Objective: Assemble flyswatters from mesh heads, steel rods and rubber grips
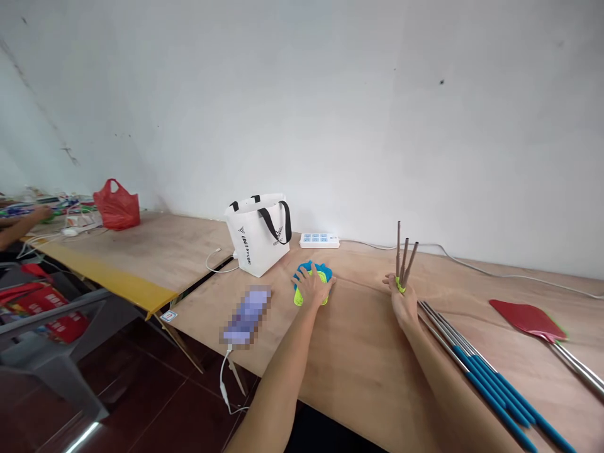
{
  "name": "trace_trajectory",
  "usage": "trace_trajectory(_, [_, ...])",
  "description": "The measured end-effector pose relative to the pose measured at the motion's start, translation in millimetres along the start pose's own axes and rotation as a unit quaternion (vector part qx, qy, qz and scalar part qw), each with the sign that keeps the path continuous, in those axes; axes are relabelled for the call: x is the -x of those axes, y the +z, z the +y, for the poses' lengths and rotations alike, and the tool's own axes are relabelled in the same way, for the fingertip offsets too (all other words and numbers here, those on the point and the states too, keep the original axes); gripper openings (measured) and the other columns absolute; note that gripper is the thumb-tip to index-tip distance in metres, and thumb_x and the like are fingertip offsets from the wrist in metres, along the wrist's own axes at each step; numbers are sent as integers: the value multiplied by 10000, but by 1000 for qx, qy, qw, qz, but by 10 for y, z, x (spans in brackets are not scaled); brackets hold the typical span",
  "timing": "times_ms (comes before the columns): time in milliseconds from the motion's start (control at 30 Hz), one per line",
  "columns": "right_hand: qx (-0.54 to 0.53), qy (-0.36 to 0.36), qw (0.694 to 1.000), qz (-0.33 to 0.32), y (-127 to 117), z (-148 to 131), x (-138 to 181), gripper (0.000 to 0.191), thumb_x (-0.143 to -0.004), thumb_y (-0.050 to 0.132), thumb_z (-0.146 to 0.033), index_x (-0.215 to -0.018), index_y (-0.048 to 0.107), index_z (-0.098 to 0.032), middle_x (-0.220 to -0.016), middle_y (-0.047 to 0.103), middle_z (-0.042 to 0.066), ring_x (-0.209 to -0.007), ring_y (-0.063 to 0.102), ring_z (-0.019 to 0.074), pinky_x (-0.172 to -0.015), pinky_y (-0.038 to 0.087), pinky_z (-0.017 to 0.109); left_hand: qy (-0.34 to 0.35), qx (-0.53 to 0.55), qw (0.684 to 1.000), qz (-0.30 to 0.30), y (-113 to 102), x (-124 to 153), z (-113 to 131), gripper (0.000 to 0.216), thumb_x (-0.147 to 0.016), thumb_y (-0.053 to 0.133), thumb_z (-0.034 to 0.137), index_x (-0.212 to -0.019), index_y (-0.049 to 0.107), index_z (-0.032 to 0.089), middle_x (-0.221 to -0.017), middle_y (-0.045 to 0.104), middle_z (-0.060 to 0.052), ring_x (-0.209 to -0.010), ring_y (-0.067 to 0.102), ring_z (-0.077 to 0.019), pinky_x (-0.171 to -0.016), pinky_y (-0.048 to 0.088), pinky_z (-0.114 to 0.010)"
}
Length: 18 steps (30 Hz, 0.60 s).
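Observation:
My left hand (315,290) rests with its fingers spread on a small pile of plastic fly swatter heads. The perforated yellow-green head (299,298) shows at the near side, and a blue head (302,269) sticks out behind my fingers. Farther right, my right hand (402,299) is closed around three thin metal rods (406,259) that point upward. A bit of yellow-green plastic (401,287) shows at their base; its lower part is hidden in my palm. Beside my right forearm lie several metal rods with blue handles (495,384).
A red fly swatter (526,318) lies at the right. Near the wall stand a white bag (257,242) and a power strip (319,240). A blurred phone (245,316) with a cable lies left. The other table bears a red plastic bag (117,206); another person's arm (21,226) reaches there.

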State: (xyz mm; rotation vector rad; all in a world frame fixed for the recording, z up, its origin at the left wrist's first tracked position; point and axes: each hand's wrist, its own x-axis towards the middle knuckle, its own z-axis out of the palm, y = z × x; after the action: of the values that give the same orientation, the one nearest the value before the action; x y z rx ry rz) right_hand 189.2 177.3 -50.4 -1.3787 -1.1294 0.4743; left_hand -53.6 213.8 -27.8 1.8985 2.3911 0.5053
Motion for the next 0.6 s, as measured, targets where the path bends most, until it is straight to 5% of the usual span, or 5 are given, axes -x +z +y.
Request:
trace_trajectory(167, [-23,7,1000,6,6,66,-36,708,-835,483,-783,-1049,738,-158,-1014,771,167,-1025,697,338,-929,477,442,-3,-8,999,32,11,-54,43,808,-889,456,631,-1535,379,152,-1549,411,-246,-1406,360,-484,-1129,229,-594])
trace_trajectory(600, [-19,1,1000,-12,4,3,-9,661,-837,517,-758,-1094,708,-181,-865,760,108,-896,710,296,-884,505,434,23,7,999,39,64,-224,9,805,-882,488,615,-1539,367,165,-1588,356,-233,-1401,375,-491,-1140,241,-566])
